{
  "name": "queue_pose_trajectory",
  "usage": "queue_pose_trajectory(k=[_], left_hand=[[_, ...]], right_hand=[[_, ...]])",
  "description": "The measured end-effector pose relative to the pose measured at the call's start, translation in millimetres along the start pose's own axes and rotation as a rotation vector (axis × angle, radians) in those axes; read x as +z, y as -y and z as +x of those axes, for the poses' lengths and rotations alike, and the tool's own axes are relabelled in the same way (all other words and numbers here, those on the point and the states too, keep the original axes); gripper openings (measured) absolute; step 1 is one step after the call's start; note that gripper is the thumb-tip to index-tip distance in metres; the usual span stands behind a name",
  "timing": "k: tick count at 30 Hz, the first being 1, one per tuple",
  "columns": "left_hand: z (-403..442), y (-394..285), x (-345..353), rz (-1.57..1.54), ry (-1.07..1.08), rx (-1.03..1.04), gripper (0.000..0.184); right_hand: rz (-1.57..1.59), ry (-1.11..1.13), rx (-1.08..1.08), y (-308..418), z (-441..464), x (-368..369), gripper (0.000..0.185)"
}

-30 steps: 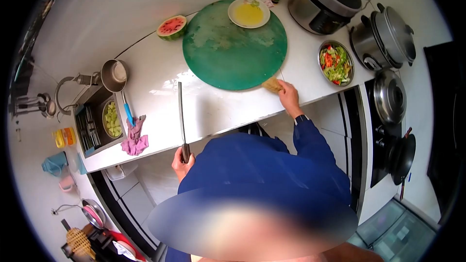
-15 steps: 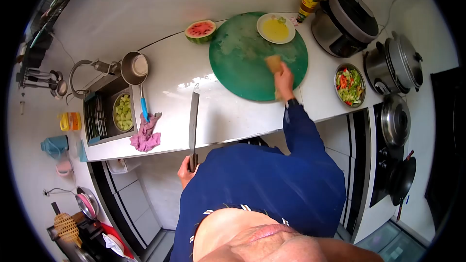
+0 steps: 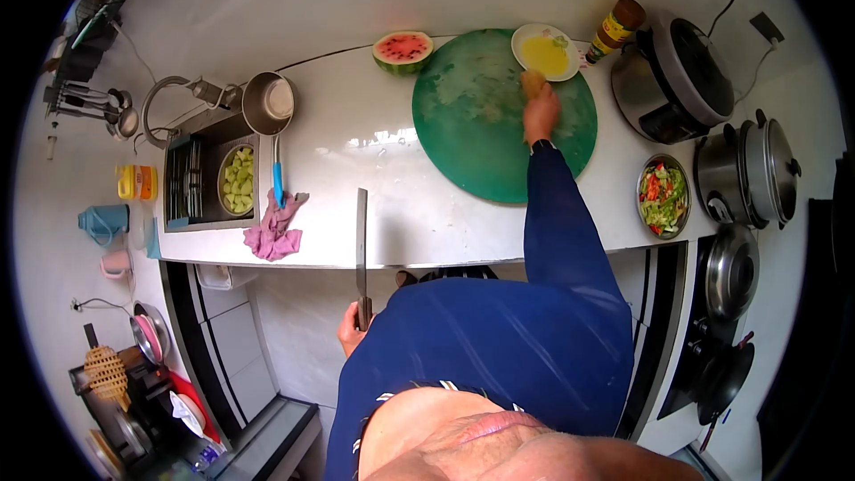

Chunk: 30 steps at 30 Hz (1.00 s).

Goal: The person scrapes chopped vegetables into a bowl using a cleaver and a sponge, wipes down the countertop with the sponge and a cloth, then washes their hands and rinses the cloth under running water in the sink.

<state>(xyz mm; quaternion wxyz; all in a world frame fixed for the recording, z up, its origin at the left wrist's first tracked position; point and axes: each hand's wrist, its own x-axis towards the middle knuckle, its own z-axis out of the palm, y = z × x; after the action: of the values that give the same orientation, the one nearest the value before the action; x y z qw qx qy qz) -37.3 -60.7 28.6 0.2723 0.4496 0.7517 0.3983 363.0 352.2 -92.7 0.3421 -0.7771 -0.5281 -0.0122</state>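
Observation:
My left hand (image 3: 353, 330) is closed round the dark handle of a large knife (image 3: 362, 245), its blade pointing away from me over the counter edge. My right hand (image 3: 541, 110) reaches over the round green cutting board (image 3: 472, 142), gripping a tan cloth or sponge (image 3: 533, 82) beside the lower rim of a white plate. Yellow liquid lies in that plate (image 3: 570, 74), which rests on the board's far right part. Half a watermelon (image 3: 403, 51) touches or nearly touches the board's upper left edge.
A sink (image 3: 184, 225) holding a bowl of green chunks (image 3: 239, 182), a saucepan (image 3: 268, 105) and a pink cloth (image 3: 274, 230) are at the left. At the right are a bottle (image 3: 616, 28), a rice cooker (image 3: 661, 80), a bowl of cut vegetables (image 3: 663, 196), a steel pot (image 3: 723, 174) and a wok (image 3: 726, 383).
My right hand has moved from the board's near edge across it to beside the plate, with the tan item in it. The knife stays in my left hand. The view has shifted.

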Motion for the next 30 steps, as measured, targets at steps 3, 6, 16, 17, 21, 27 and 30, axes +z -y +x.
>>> queue_pose_trajectory(k=[3,6,16,17,21,27,30], left_hand=[[-7,-13,8,0.041,0.021,-0.023,0.034],[-12,-15,15,0.04,0.036,-0.04,0.035],[-16,-23,31,-0.003,0.051,-0.054,0.037],[-17,-24,29,-0.006,0.053,-0.065,0.037],[-25,-15,26,0.031,-0.005,0.028,0.037],[-26,-3,23,-0.069,0.015,-0.129,0.038],[-17,1,22,-0.075,0.015,-0.106,0.04]], right_hand=[[-0.123,0.091,-0.128,19,3,11,0.034],[-0.017,0.187,-0.345,31,-1,18,0.032],[0.65,0.731,-0.174,60,-79,-33,0.041],[0.588,0.565,-0.169,49,-72,-26,0.038],[0.3,0.272,-0.31,33,-57,-14,0.036],[0.477,0.542,-0.602,61,-162,-47,0.041],[0.568,0.586,-0.478,42,-185,-83,0.043]])
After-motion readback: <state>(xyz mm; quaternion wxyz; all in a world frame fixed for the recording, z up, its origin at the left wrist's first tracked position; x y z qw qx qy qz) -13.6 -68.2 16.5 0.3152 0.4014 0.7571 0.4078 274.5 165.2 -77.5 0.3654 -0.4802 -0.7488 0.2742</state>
